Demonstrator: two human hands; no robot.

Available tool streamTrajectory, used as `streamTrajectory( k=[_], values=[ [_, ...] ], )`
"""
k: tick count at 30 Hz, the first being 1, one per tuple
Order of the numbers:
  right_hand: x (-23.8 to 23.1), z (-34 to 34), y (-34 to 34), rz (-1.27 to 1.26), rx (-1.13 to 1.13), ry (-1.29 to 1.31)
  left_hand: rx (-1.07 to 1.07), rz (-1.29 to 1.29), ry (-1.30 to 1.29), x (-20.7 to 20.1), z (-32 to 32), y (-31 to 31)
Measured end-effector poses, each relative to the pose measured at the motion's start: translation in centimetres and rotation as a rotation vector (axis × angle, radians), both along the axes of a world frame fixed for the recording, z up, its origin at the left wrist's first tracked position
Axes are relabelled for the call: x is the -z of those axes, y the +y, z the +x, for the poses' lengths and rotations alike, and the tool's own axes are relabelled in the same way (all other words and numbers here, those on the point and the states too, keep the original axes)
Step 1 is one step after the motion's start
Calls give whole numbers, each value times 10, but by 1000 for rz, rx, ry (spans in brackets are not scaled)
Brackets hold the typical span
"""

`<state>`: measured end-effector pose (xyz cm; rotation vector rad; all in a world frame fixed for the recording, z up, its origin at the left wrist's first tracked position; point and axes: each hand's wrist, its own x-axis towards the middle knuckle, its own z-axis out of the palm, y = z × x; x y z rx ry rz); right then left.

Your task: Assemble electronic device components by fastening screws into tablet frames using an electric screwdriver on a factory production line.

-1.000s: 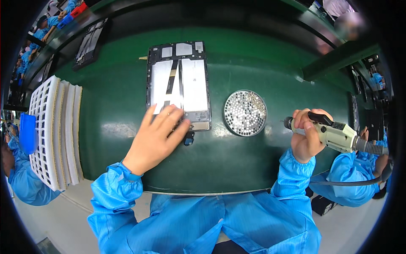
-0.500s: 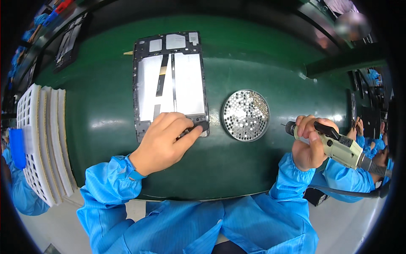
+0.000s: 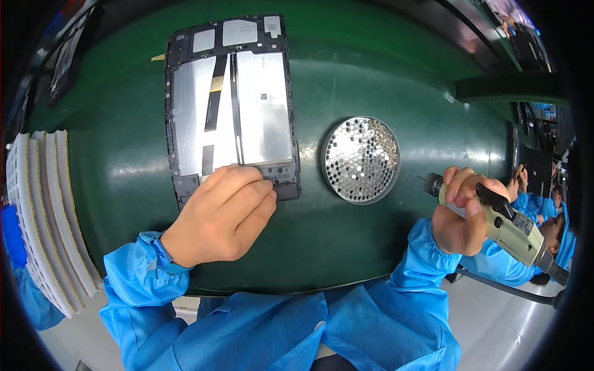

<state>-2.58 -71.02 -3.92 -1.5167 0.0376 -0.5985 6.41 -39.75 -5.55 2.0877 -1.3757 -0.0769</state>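
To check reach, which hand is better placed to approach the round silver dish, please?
Probably the right hand, holding a pale green power driver pointed toward the dish; the left hand is at the black-framed silver panel.

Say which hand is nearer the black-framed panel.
Left. The left hand is at the near end of the panel; the right hand is to its right, past the dish.

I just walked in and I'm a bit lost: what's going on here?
A person in blue has the left hand on the near end of a flat tablet-like device; whether it pinches something is hidden. The right hand grips a pale power tool, held apart from the device. Between device and tool sits a round dish, tiny pieces gathered toward its right side.
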Motion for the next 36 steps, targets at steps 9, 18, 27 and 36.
streamTrajectory(
  k=[9, 18, 27, 36],
  values=[
    [1, 0, 3, 24, -12, -13, 65, 79, -12, -3, 7, 5],
    [-20, 2, 18, 94, -117, -88, -23, 99, 62, 6, -4, -4],
    [-33, 5, 48, 76, -108, -28, 73, 66, 145, 11, 3, -19],
    [-24, 14, 76, 63, -170, -2, 57, 91, 84, 15, -7, -21]
  ],
)
